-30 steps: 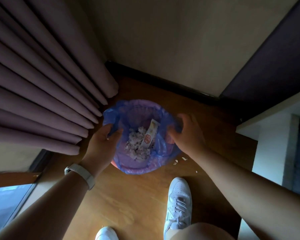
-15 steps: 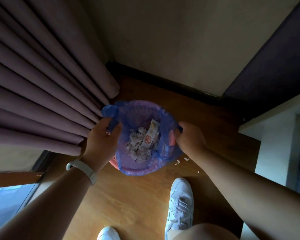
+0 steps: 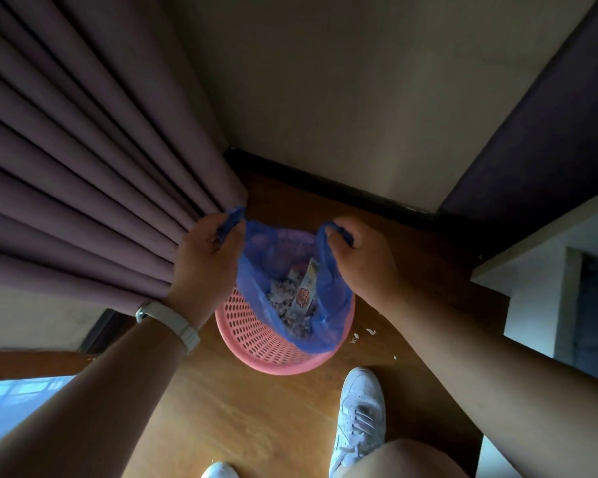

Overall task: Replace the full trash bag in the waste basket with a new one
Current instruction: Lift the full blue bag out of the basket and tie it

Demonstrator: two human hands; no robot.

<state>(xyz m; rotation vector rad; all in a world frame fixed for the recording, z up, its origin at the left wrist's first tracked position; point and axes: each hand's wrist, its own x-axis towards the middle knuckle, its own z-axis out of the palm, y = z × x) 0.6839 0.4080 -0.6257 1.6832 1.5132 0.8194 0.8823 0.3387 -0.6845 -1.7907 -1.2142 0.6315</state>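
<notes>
A blue trash bag (image 3: 328,305) hangs partly raised out of a pink perforated waste basket (image 3: 256,336) on the wooden floor. My left hand (image 3: 206,257) is shut on the bag's left edge, and my right hand (image 3: 359,260) is shut on its right edge. Both hands hold the bag's mouth up above the basket rim. Inside the bag lie crumpled paper scraps (image 3: 283,298) and a white wrapper with red print (image 3: 302,291). The near side of the basket is bare of bag.
Purple curtains (image 3: 83,167) hang close on the left, touching my left hand. A wall with a dark skirting board (image 3: 325,188) stands behind the basket. A white cabinet (image 3: 549,257) is at the right. Paper bits (image 3: 363,334) lie on the floor beside my white shoes (image 3: 359,419).
Both hands gripped the bag's edges and lifted them up and away from the rim. The bag has come off the basket's near side, baring the pink wall.
</notes>
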